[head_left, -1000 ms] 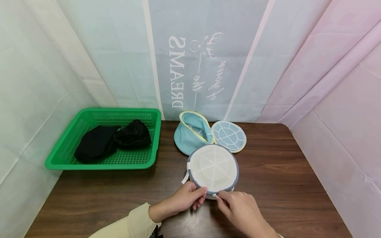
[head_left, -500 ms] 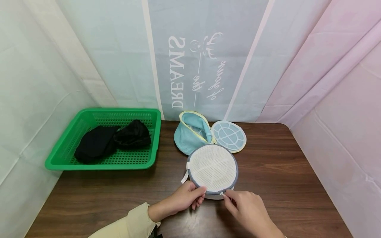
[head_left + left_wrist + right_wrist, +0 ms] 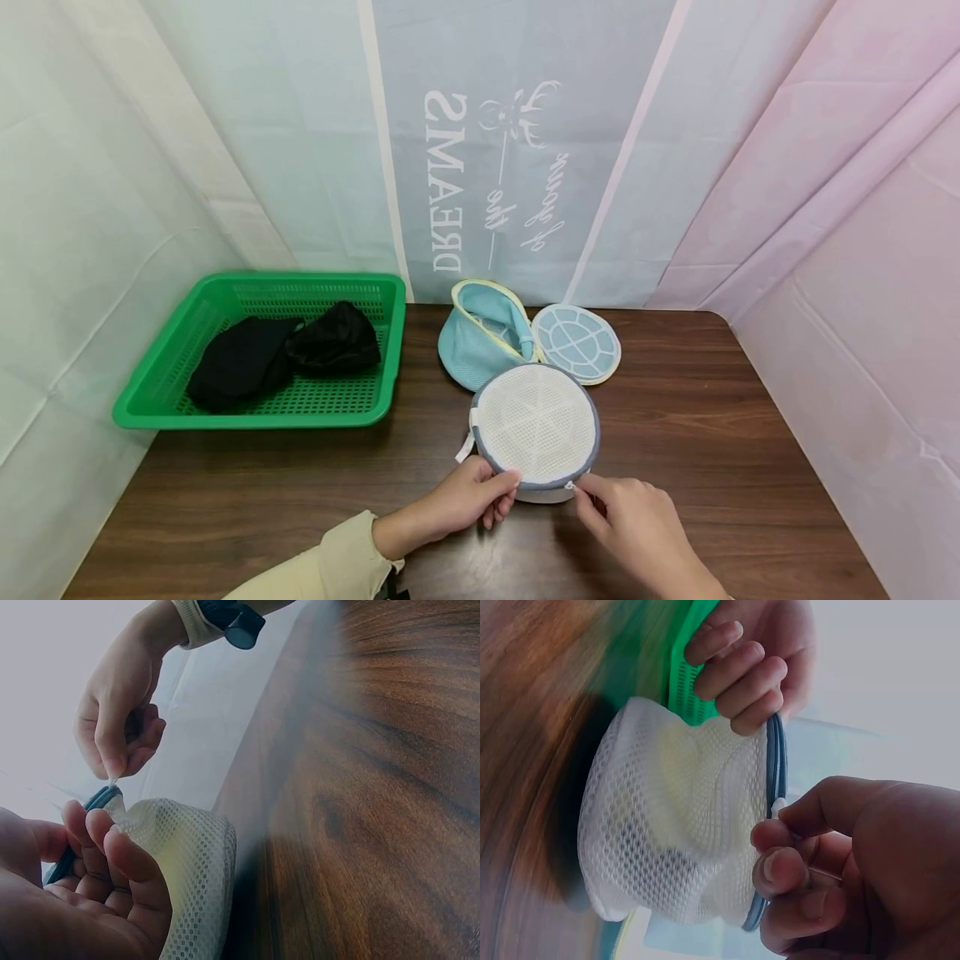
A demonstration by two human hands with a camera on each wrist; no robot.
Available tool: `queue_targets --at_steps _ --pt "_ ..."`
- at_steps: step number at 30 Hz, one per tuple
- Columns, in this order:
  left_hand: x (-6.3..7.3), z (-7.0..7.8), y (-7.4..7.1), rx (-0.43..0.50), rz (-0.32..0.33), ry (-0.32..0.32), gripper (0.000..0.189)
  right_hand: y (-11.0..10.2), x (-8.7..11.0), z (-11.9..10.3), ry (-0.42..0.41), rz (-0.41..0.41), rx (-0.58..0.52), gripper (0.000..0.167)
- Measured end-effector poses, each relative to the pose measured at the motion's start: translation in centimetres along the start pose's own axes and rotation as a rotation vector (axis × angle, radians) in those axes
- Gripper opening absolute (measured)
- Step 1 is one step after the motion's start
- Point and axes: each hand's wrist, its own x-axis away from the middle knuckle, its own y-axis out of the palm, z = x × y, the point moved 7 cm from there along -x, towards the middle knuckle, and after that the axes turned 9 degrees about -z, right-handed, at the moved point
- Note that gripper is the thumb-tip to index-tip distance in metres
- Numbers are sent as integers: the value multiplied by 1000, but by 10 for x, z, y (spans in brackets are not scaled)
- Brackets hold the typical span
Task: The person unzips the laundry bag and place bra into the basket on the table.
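Observation:
A round white mesh laundry bag [image 3: 537, 425] with a grey-blue zippered rim stands on the table. My left hand [image 3: 474, 498] pinches that rim at the front, thumb on top. Just right of it, my right hand [image 3: 633, 521] pinches the small white zipper pull [image 3: 570, 485]. In the right wrist view, the mesh side wall [image 3: 667, 817] bulges, and something yellowish shows faintly through it. The left wrist view has the left hand's curled fingers [image 3: 131, 855] near, with the right hand [image 3: 124, 712] above at the zipper.
Behind the white bag lies an open light-blue mesh bag [image 3: 480, 354] with yellow trim, its round lid [image 3: 577, 343] folded out to the right. A green basket [image 3: 255, 421] at the left holds black cloth items [image 3: 243, 362]. Fabric curtains [image 3: 517, 167] border the wooden table [image 3: 720, 467].
My right hand has drawn the zipper pull to the right along the rim. The left hand keeps its grip in nearly the same place.

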Motion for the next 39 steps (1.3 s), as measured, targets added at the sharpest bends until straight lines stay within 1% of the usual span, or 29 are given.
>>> queue_targets --at_steps 6,11,17,21,24,27,32,39 --pt "1 0 -2 -8 -2 0 37 -4 1 9 48 -10 32 51" --pt "0 0 -3 -9 -8 9 38 -8 0 17 56 22 62 51" --pt "-1 0 -5 -10 -9 10 38 -13 -3 27 116 14 72 50" --pt "0 0 -5 -7 -12 8 37 -15 -5 31 128 28 84 49" --pt "0 0 -4 -6 -14 9 37 -16 -7 34 128 56 95 46" --pt "1 1 -4 -9 -14 8 37 -19 -9 39 149 77 95 42" --pt "1 1 -4 -15 -12 8 36 -20 -13 47 187 78 88 34" --pt "0 0 -5 -19 -11 13 37 -19 -18 52 206 99 89 32"
